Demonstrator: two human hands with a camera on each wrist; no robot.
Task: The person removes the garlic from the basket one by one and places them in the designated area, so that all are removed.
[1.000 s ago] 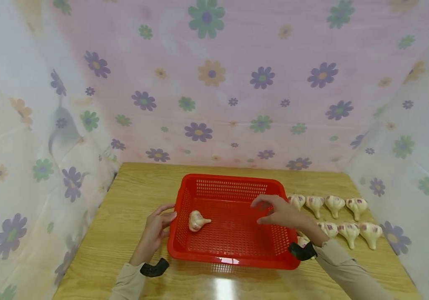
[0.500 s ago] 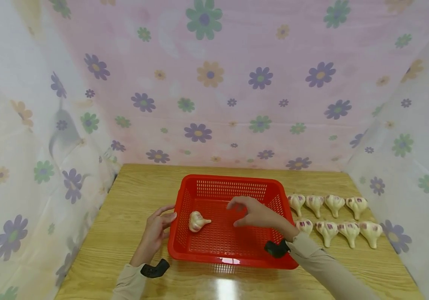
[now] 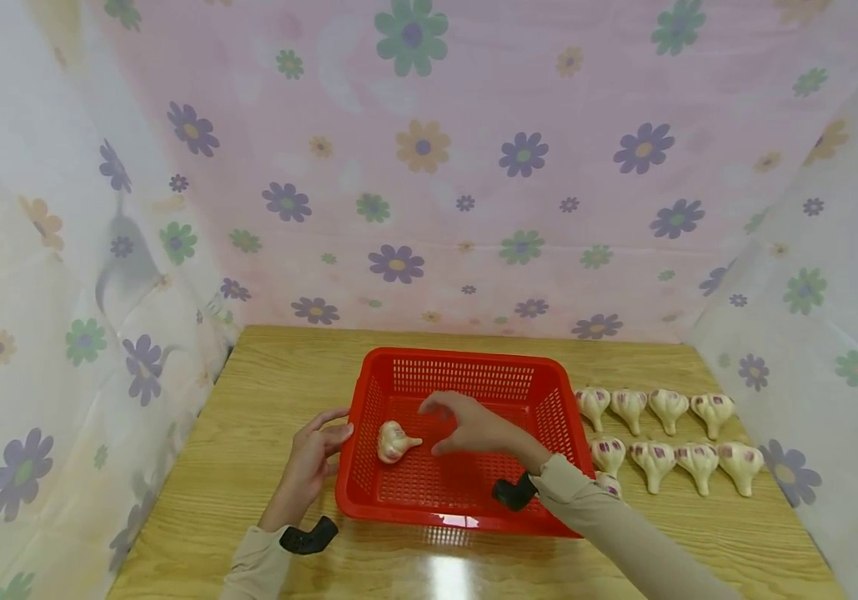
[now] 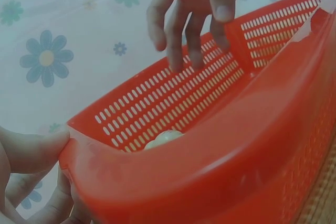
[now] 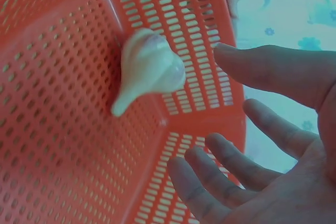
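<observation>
**A:** Garlic bulb (image 3: 394,441) first, since everything turns on it. Where does it lie?

**B:** Start wider. The wooden table (image 3: 263,392) carries a red perforated basket (image 3: 466,363) at its middle, towards the near edge. The bulb lies on the basket floor close to the left wall, its stalk pointing right.

**A:** And the rest of the garlic?

**B:** Two rows of garlic bulbs (image 3: 669,408) sit on the table along its right edge, just beside the basket's right wall.

**A:** The hands?

**B:** The left hand (image 3: 313,458) holds the basket's left rim, thumb over the lip and fingers (image 4: 31,150) against the outer wall. The right hand (image 3: 474,427) hovers inside the basket, just right of the bulb, fingers (image 5: 262,72) spread and loosely arched. It grasps nothing; the right wrist view shows clear space between fingertips and bulb.

**A:** So which step is this?

**B:** I judge it a reach for the lone bulb in the basket, with the other hand steadying the basket.

**A:** What does the next move call for?

**B:** Probably a short drop to the left, then thumb and fingers closing round the fat body rather than the thin stalk, which could slip. The basket wall sits close behind the bulb, so the fingers have little room there.
</observation>
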